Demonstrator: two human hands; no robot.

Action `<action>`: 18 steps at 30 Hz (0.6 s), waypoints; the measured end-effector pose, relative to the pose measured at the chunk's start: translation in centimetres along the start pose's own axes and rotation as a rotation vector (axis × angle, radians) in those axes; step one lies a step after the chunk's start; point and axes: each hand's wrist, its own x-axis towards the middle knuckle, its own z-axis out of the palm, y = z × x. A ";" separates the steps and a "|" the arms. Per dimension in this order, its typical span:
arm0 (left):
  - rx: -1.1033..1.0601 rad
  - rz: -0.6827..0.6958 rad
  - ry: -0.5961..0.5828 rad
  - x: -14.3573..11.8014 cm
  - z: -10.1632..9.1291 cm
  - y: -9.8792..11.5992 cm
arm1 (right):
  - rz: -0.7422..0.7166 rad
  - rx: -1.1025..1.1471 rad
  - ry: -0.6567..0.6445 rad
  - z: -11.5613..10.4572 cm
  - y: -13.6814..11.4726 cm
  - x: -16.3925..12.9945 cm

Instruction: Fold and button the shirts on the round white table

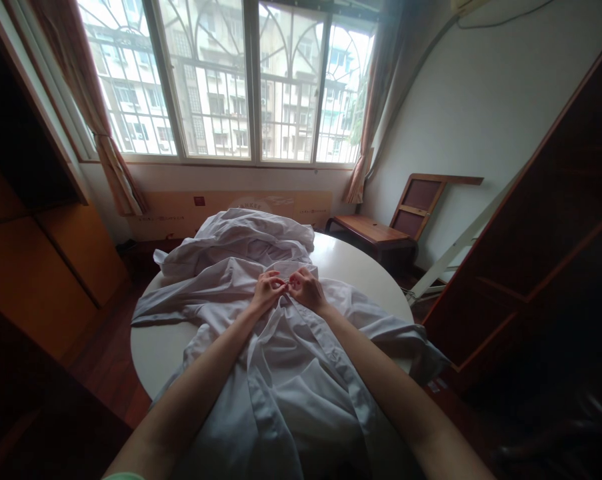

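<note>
Both hands meet at picture centre on a white shirt (291, 373) spread over a round table (153, 350). Left hand (267, 291) curled, fingertips pinching shirt fabric near the placket top. Right hand (305, 288) at its 3 o'clock, touching it, fingers also pinched shut on the same fabric. More white cloth (245, 237) heaped at 12 o'clock from the hands. Wooden chair (381, 230) at 2 o'clock, window (221, 80) beyond.

Looks like a room in a home, prob. an apt. Daylight is coming thru a big barred window (221, 80) w/ curtains (105, 127), apt blocks showing outside. Wood cabinets (45, 267), a wooden chair (405, 213) and white laundry (251, 247) are sitting round a small round bench (351, 267).
</note>
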 end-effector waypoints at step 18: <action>0.029 0.017 0.012 0.0 0.1 0.0 | -0.197 -0.235 -0.048 0.2 0.1 0.2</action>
